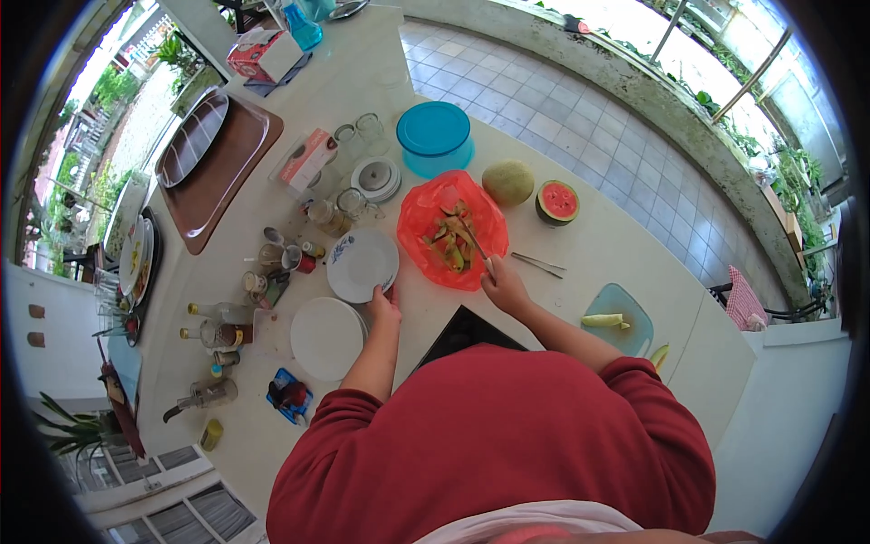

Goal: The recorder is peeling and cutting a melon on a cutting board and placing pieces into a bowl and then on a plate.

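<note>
My left hand [385, 302] grips the near rim of a white plate with a blue floral pattern [362, 264]. In my right hand [501, 280] is a knife [475, 239], its blade over a red plastic bag [421, 251] that stands open with fruit peels and scraps [454, 245] inside. A stack of white plates [326, 338] lies just left of my left forearm. Beyond the bag are a whole melon [508, 183] and a cut watermelon half [558, 200], red flesh up. Pale melon pieces [602, 319] lie on a light blue cutting board [629, 309] at the right.
Metal tongs [538, 264] lie right of the bag. A blue-lidded container [433, 129], small white saucers [376, 178] and glass jars [329, 217] stand farther back. Bottles [224, 313] and a brown tray [224, 177] are at the left. A black flat panel [465, 333] is near my body.
</note>
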The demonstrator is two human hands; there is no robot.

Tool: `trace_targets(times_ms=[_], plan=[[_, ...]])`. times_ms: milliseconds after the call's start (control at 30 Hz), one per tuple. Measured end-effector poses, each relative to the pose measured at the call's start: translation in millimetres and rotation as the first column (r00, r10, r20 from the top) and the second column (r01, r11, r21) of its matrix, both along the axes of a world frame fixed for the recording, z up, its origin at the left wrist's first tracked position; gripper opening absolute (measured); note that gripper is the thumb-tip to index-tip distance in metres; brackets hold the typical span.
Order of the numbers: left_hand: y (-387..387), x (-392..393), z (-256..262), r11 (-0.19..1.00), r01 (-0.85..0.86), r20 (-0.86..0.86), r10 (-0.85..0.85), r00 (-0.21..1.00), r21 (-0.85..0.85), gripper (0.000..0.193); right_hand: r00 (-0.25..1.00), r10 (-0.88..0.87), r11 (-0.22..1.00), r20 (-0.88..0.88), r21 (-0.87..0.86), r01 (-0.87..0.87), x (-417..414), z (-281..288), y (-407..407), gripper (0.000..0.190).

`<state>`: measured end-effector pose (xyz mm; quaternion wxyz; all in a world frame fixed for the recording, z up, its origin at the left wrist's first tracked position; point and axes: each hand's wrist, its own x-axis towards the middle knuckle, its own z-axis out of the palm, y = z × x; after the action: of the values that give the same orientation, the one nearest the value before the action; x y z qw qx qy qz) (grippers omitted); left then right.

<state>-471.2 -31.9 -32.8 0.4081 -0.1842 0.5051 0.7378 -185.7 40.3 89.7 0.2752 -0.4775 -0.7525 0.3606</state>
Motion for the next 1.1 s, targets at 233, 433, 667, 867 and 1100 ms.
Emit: trace_targets(times_ms=[233,433,667,867,1100], plan=[[21,21,53,0.993,-0.119,-0.143,0.115,0.983,-0.018,0.048,0.990,-0.141,0.990,-0.016,0.020,0.141,54,-3,-12,0.020],[17,54,73,0.990,-0.098,-0.408,0.050,0.912,-0.099,0.053,0.939,-0.343,0.939,-0.023,0.011,0.343,121,7,-35,0.017],[-19,119,123,0.994,0.103,-0.617,-0.103,0.780,-0.036,0.050,0.779,-0.620,0.777,-0.094,0.061,0.626,212,0,-78,0.012],[-11,202,155,0.880,0.470,-0.709,-0.290,0.643,0.066,0.048,0.586,-0.803,0.589,-0.104,0.002,0.808,290,-9,-130,0.008],[64,296,112,0.388,0.920,-0.569,-0.745,0.349,0.055,0.044,0.524,-0.846,0.518,-0.095,0.087,0.851,346,-41,-180,0.009]])
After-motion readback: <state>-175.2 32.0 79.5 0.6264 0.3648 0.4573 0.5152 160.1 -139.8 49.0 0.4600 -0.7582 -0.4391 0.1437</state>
